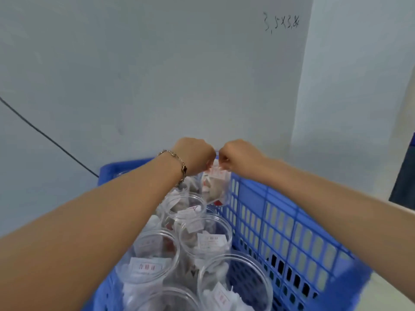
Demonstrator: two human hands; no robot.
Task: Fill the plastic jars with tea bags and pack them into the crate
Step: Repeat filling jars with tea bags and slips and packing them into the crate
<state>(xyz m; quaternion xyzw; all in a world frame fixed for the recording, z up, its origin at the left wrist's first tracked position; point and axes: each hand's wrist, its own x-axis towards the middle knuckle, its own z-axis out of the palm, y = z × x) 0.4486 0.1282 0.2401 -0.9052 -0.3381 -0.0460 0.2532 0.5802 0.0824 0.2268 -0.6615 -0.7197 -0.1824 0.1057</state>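
Pale wall fills the upper view, handwritten figures near the top right, a dark cable slanting down at left. Blue crate sits below, lattice sides, its far rim near the wall. Inside it, several clear plastic jars stand close together, open-topped, most showing white tea bags with red-printed tags; the near right one looks only partly filled. Both forearms reach over the crate to its far side. Left hand, bracelet at the wrist, and right hand are both curled, pinching the top edge of a small clear packet of tea bags that hangs between them, over the far jars and just beside the right crate wall. Fingertips mostly hidden, so the exact pinch is hard to read. Judgement: looks like opening or holding the packet above the jars. Risk: a sharp tear could spill bags between jars or onto the crate floor; the hanging packet could snag the lattice; the forearms could knock the open jars beneath them.
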